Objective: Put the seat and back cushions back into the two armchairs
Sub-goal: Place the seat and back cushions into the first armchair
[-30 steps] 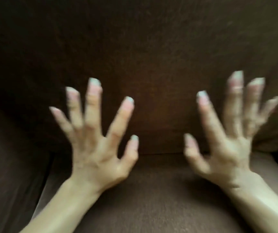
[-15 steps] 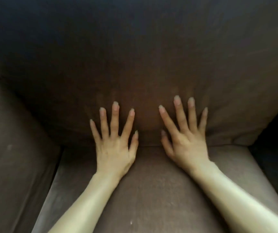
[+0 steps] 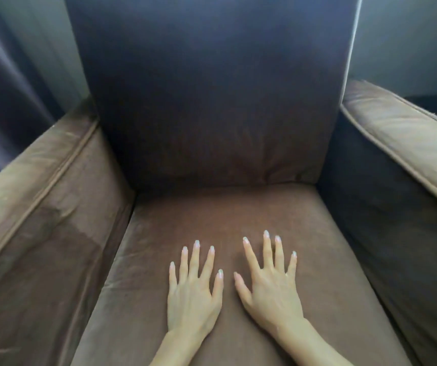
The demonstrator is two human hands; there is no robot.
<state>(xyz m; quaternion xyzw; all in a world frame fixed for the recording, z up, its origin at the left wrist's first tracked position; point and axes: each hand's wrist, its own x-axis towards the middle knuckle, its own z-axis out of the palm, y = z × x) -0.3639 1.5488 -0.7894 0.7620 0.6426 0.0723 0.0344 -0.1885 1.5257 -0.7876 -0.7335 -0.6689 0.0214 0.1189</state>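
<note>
A brown armchair carries the cushions. The seat cushion lies flat between its two arms, filling the base. The back cushion stands upright against the chair's back, its lower edge touching the seat cushion's rear.

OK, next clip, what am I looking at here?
A person is refitting cushions in a brown armchair. Both cushions of this chair look in place: the back cushion stands upright between the arms, and the seat cushion lies below it. The left hand and right hand lie flat, fingers spread, side by side on the front half of the seat cushion, seemingly pressing or smoothing it. A second armchair is not in view.
</note>
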